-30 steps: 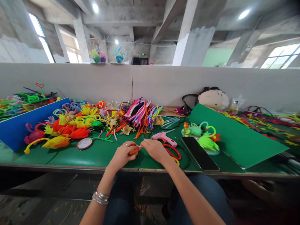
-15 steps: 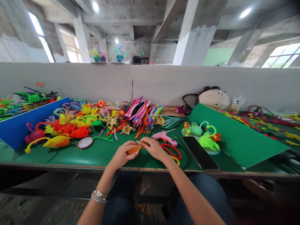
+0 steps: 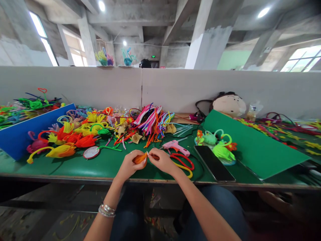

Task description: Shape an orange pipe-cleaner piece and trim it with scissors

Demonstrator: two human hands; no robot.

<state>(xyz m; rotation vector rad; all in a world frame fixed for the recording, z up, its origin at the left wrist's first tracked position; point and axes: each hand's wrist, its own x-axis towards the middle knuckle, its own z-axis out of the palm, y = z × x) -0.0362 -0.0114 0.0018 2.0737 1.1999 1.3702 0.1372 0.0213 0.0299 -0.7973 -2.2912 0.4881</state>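
Note:
My left hand (image 3: 129, 166) is closed around an orange bundle of pipe cleaners (image 3: 139, 159) above the front of the green table. My right hand (image 3: 163, 162) meets it at the bundle's right end, thumb and fingertips pinched together there. Some darker orange shows under the right fingers; most of what they grip is hidden. Just beyond the right hand lies a pink glue gun (image 3: 177, 147). Beside it are a red pipe cleaner loop (image 3: 187, 160) and a yellow one (image 3: 187, 171).
Pipe-cleaner swans (image 3: 61, 150) crowd the left by a blue board (image 3: 37, 129). Loose pipe cleaners (image 3: 150, 120) are heaped at the back. A phone (image 3: 214, 164), a green swan (image 3: 224, 152) and a green board (image 3: 253, 144) stand to the right. A round white disc (image 3: 91, 153) lies left.
My right hand has shifted slightly down and left, its fingers now pinched at the end of the orange bundle. My left hand has turned a little, keeping its hold.

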